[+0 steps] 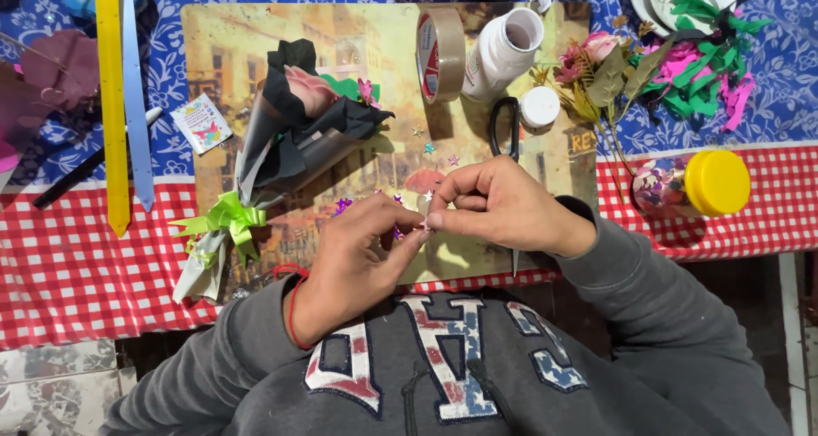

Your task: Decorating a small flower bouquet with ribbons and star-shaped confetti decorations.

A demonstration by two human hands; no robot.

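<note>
Two hands are meeting over the near edge of the mat [213, 36]: the left hand [354, 253] and right hand [498, 202] are pinching their fingers [436, 219] nearly closed on one tiny star sequin [423, 226], fingertips touching so so small a piece is not slipping away. More sequins [430, 149] are lying scattered just beyond the fingers, the bouquet [290, 121] is resting to their left, and the scissors [504, 128], tape [440, 54] and yellow-lidded jar [692, 183] are sitting beyond and to the right, all near.
</note>
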